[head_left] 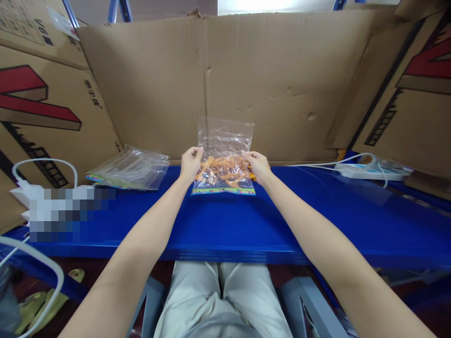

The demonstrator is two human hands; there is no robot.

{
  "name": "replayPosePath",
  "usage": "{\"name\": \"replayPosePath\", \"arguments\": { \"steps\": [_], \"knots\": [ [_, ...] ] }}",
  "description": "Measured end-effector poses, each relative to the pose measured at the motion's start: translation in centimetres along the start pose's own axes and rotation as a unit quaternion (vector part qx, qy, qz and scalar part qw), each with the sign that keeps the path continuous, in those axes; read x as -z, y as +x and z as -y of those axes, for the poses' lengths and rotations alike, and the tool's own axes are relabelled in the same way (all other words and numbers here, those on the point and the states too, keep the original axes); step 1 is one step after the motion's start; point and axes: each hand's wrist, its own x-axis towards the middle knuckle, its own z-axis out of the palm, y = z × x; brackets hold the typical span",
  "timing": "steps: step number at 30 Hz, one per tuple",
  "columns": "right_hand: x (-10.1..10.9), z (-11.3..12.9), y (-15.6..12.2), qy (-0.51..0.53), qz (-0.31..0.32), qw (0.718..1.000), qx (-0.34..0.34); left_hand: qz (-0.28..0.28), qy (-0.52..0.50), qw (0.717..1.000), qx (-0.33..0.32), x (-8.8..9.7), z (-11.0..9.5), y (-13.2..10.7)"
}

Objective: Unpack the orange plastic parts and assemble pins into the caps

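A clear plastic bag (226, 136) stands upright in the middle of the blue table, held between my hands. Orange plastic pieces (225, 170) fill its lower half, and a colourful printed strip runs along its bottom edge. My left hand (191, 164) pinches the bag's left side. On the opposite side my right hand (258, 165) pinches the right edge, thumb and fingers together. A bit of yellow-orange shows beside the right fingers; I cannot make out what it is. The bag's upper part is flat and see-through.
A stack of clear plastic bags (132, 168) lies left on the blue table (229, 225). White chargers and cables (31, 195) are at far left, a white power strip (373, 171) at right. Cardboard walls (275, 80) enclose the back and sides.
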Motion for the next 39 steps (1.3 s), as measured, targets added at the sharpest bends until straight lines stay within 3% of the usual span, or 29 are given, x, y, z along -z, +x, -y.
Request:
{"name": "replayPosePath", "arguments": {
  "steps": [4, 8, 10, 13, 16, 18, 22, 28, 33, 39],
  "knots": [
    [0.2, -0.3, 0.4, 0.002, -0.024, 1.000, 0.014, -0.007, 0.008, 1.000, 0.018, -0.1, -0.1, 0.1],
    [0.9, -0.4, 1.3, 0.035, -0.123, 0.991, 0.040, 0.005, -0.052, 0.992, 0.115, 0.0, -0.2, 0.5],
    [1.3, -0.3, 1.6, 0.064, -0.178, 0.981, 0.045, 0.056, -0.087, 0.979, 0.175, 0.1, -0.3, 0.6],
    [1.5, 0.0, 1.7, 0.118, -0.221, 0.968, 0.029, 0.194, -0.107, 0.948, 0.228, -0.2, -0.5, 0.0],
    [0.9, 0.2, 1.1, 0.158, -0.185, 0.970, -0.009, 0.304, -0.090, 0.918, 0.238, -1.0, -0.6, -1.0],
    [0.3, 0.3, 0.5, 0.165, -0.141, 0.976, -0.035, 0.322, -0.071, 0.917, 0.224, -1.4, -0.7, -1.5],
    [-0.3, 0.4, -0.2, 0.155, -0.084, 0.982, -0.061, 0.284, -0.026, 0.941, 0.183, -1.7, -0.5, -1.7],
    [0.2, 0.6, 0.1, 0.147, -0.140, 0.978, -0.055, 0.258, -0.029, 0.953, 0.158, -1.2, 0.5, -1.0],
    [0.6, 0.7, 0.5, 0.168, -0.126, 0.977, -0.034, 0.251, -0.054, 0.952, 0.164, -1.1, 0.7, -0.9],
    [0.9, 0.8, 0.8, 0.191, -0.129, 0.973, -0.021, 0.127, -0.193, 0.955, 0.188, -0.6, 0.5, 0.2]
  ]
}}
